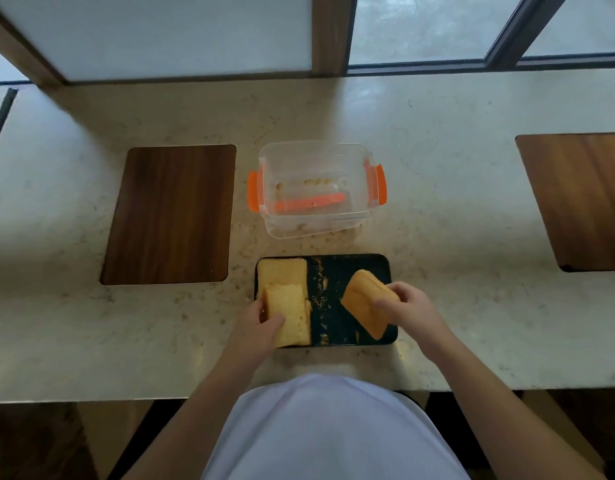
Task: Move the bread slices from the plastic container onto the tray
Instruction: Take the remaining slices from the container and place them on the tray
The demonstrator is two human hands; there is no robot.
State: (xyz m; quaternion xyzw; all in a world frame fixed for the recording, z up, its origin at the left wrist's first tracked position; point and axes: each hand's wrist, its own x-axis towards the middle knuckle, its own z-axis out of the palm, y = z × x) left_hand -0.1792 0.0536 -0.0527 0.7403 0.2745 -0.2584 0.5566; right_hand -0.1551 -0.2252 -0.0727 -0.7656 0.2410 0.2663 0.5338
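Note:
A clear plastic container with orange clips stands on the counter, holding only crumbs. In front of it lies a dark tray with crumbs on it. One yellow bread slice lies flat in the tray's far left corner. My left hand grips a stack of bread slices at the tray's near left. My right hand holds another stack of bread slices, tilted, over the tray's right half.
A dark wooden board is set into the pale stone counter left of the container, and another wooden board lies at the far right. Windows run along the counter's back edge. My white shirt fills the bottom.

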